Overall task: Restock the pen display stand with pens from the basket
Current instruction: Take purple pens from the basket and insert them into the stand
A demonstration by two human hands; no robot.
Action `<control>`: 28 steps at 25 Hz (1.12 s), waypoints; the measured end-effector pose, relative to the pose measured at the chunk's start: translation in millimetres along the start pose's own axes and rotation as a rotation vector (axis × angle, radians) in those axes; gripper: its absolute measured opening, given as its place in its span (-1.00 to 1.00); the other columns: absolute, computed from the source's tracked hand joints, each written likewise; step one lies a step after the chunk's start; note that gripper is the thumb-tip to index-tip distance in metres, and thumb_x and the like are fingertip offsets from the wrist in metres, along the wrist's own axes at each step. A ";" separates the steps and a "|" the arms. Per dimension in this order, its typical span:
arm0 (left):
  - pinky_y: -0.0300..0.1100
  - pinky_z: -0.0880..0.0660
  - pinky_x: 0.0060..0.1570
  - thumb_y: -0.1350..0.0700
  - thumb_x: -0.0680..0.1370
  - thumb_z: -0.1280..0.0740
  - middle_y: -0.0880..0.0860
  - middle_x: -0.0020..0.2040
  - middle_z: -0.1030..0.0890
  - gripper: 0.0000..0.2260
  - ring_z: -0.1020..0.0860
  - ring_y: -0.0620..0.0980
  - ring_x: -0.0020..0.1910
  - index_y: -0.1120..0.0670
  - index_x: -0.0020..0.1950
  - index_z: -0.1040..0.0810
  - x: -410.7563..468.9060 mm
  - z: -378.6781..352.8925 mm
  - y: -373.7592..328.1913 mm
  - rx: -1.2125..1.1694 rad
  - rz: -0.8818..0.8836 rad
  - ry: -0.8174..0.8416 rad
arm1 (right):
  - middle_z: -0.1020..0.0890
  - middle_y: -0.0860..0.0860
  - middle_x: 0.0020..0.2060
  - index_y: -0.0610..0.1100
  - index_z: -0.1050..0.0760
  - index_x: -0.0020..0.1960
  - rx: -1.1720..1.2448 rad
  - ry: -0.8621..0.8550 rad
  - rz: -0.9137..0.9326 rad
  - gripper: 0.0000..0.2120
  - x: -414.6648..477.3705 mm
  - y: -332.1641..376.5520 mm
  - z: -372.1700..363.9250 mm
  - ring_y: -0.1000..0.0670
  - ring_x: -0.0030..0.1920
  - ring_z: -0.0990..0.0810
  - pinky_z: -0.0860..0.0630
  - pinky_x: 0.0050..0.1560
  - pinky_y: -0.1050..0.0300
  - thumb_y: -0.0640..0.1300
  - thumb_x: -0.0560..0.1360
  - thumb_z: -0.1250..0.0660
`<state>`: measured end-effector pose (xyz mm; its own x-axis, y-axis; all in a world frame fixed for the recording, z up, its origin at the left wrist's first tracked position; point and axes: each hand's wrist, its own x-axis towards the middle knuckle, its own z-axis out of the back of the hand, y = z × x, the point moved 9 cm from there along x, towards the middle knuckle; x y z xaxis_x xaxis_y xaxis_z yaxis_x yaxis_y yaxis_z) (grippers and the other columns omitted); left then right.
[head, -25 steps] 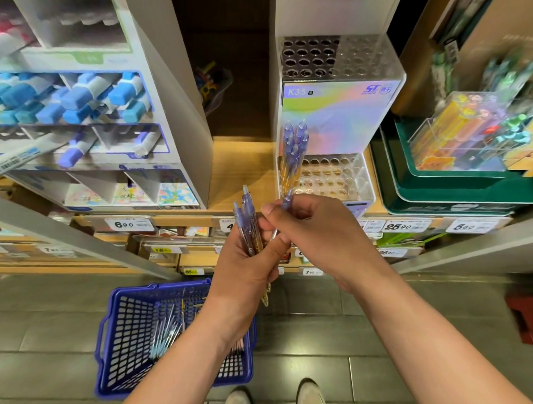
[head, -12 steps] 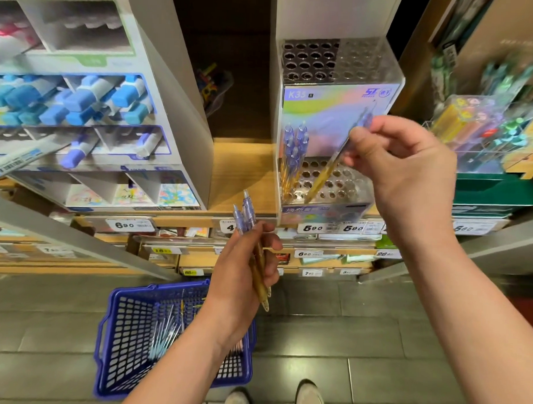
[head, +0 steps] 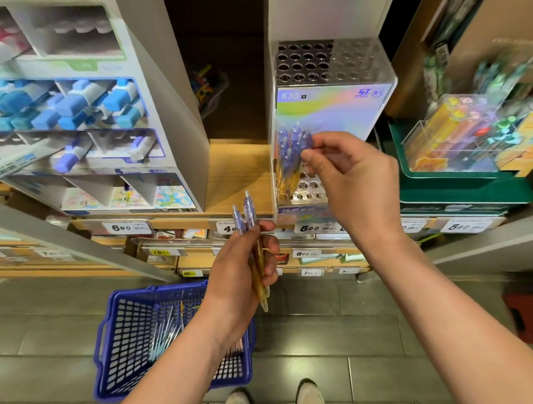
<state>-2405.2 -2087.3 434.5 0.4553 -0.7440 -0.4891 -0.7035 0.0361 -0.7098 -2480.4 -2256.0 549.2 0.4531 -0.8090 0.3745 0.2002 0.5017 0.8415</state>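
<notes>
The left hand [head: 241, 279] is gripping two pens [head: 249, 214], long axes upright and purple ends pointing toward 12 o'clock. At 1 o'clock the right hand [head: 350, 186] is pinching one pen [head: 306, 140], which is standing among a blurred cluster in the pen display stand [head: 317, 191], labelled "K35". One blue basket [head: 115, 332] is sitting at 7 o'clock, with more pens lying inside. A price tag [head: 121, 227] is showing "690".

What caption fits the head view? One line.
Right hand pinches a pen in the display stand; left hand holds two pens above the basket.
</notes>
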 end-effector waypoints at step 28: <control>-0.22 -0.62 -0.27 -0.03 0.56 -0.29 0.17 -0.01 -0.73 -0.65 -0.66 -0.05 -0.31 0.15 0.23 -0.60 -1.2 1.5 3.3 0.116 -0.040 0.023 | -0.71 0.02 -0.28 0.04 -0.63 -0.01 0.309 0.229 -0.429 -0.90 -30.7 -0.4 -10.8 0.09 -0.30 -0.67 -0.69 -0.11 0.11 -0.15 0.53 -0.44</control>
<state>-2407.2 -2085.3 432.0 0.4682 -0.7613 -0.4485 -0.6165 0.0821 -0.7830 -2485.0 -2228.0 533.1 0.5705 -0.8163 -0.0900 0.1599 0.0029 0.9871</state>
